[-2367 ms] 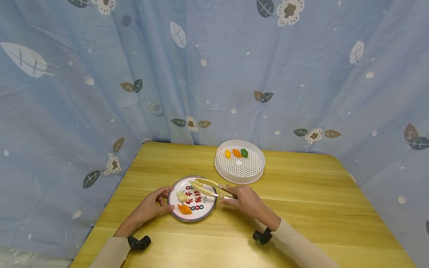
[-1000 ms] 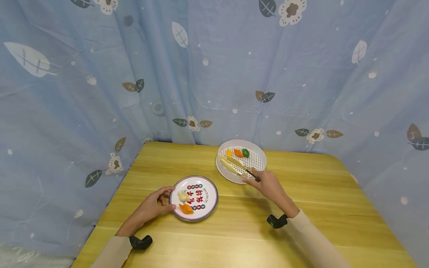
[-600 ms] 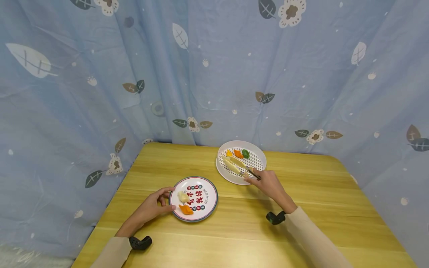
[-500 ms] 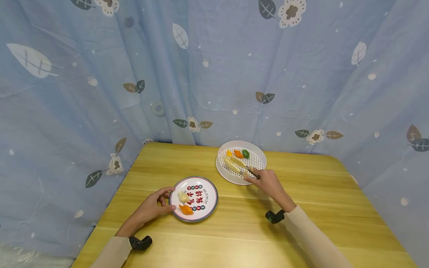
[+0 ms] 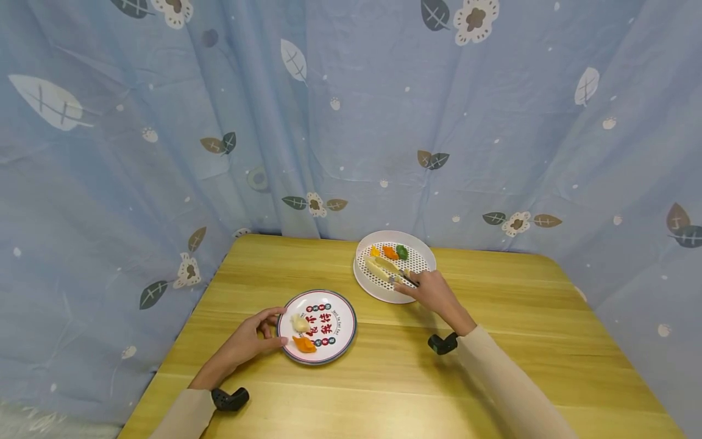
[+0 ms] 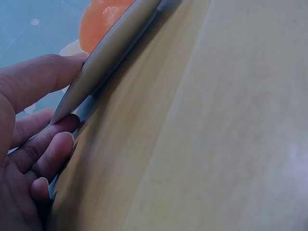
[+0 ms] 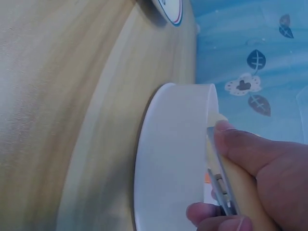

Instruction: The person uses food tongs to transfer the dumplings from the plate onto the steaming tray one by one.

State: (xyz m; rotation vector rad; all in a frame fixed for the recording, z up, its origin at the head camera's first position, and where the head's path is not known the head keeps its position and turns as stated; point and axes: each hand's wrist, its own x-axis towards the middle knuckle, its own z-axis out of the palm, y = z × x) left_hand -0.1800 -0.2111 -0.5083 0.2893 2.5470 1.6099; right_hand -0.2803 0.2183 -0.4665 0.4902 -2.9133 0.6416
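My left hand [image 5: 256,334] grips the near-left rim of a round printed plate [image 5: 341,310]; the left wrist view shows the thumb [image 6: 41,82] on top of the plate rim [image 6: 113,50] and the fingers under it. On the plate lie a white dumpling [image 5: 298,322] and an orange dumpling [image 5: 303,344] [image 6: 103,17]. My right hand [image 5: 425,290] holds cream tongs [image 5: 386,267] [image 7: 238,190] over the left part of a white perforated steamer tray [image 5: 419,263] [image 7: 173,159]. Yellow [image 5: 375,250], orange [image 5: 390,252] and green [image 5: 402,250] pieces sit at the tray's far side.
The wooden table [image 5: 526,317] carries the plate at front left and the tray at the back middle. A blue patterned curtain [image 5: 351,122] closes in the far and left sides. Black wrist cameras [image 5: 442,343] sit on both forearms.
My right hand has carried the tongs from above the plate to the steamer tray and then a little farther in. The left hand and the plate have stayed put.
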